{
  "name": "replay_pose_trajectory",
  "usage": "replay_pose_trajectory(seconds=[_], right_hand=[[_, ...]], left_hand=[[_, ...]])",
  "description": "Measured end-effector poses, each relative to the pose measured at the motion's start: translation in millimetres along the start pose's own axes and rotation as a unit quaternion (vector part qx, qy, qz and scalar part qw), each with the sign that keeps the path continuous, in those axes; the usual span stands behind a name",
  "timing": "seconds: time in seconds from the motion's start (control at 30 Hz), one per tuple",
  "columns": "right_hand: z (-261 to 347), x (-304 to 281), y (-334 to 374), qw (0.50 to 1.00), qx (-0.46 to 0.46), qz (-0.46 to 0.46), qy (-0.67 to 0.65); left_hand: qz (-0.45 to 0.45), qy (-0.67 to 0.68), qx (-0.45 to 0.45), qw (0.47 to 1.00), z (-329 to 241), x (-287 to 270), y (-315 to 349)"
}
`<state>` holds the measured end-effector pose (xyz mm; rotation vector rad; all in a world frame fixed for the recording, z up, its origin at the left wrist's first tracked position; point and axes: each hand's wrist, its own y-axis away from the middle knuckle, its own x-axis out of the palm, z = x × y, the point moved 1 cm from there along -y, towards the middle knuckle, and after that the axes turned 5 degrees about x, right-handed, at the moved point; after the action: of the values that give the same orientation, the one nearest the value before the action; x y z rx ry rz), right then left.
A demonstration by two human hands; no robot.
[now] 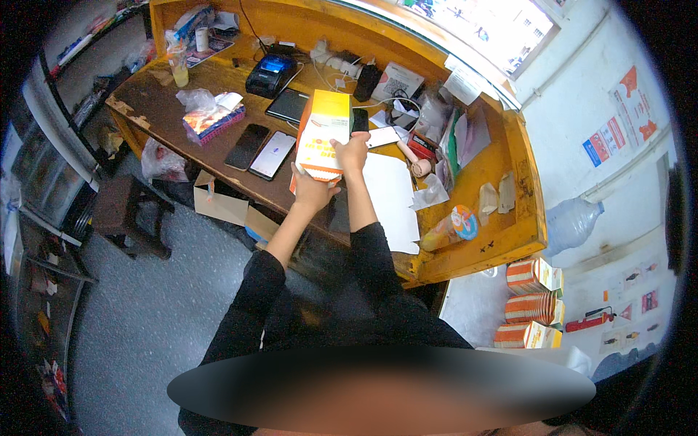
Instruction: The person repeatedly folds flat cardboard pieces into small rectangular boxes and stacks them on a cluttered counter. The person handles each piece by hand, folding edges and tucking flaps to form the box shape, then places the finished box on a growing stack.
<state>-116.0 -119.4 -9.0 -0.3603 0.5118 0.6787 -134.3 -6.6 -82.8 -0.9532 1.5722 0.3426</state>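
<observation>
Item: orange-and-yellow carton [321, 134], upright, held above the front edge of the wooden surface [167, 102]; left hand [313, 190] in closed grip at its lower corner, right hand [352, 151] in closed grip on its right side. Adjacent on surface: two smartphones [260, 150] left of carton, white paper sheet [391, 196] right, black card terminal [270, 74] behind.
</observation>
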Motion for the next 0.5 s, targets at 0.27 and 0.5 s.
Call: replay_pose_trajectory(seconds=[0.27, 0.5], right_hand=[[-36, 23, -34, 0.995, 0.017, 0.101, -0.017], [-19, 19, -45, 0.983, -0.001, 0.114, 0.141]], left_hand=[[0.212, 0.072, 0.138, 0.965, -12, -97, 45], [-0.052, -0.013, 0.085, 0.995, -4, -135, -85]])
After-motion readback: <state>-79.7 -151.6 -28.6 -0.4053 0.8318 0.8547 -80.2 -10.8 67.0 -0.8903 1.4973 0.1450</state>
